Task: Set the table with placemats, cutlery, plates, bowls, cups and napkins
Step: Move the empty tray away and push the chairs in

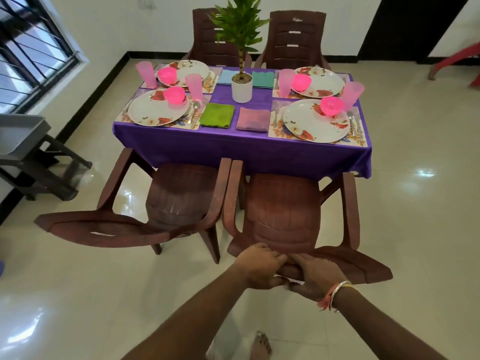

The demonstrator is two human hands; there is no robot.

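Both hands are clamped on the top rail of the near right chair (283, 211). The left hand (255, 266) curls over the rail from the left. The right hand (317, 276), bangle at the wrist, grips just beside it, the two touching or nearly so. The bench (233, 149) lies straight ahead of the hands, beyond the chair, whose seat faces it with its front edge at the hanging purple cloth. Any push would run along that line, and neither hand is nearer. The setting appears complete: four placemats (276, 126), each carrying a flowered plate (306, 126) with a pink bowl (330, 106) standing on it, a pink cup (352, 93) beside each, and cutlery (355, 124) along the plate edges. The nearest bowl on the right shows nothing inside; the cups' contents cannot be told. Four folded napkins (217, 115) lie in the middle round a potted plant (241, 88). A second chair (176, 198) stands alongside on the left, turned slightly askew.
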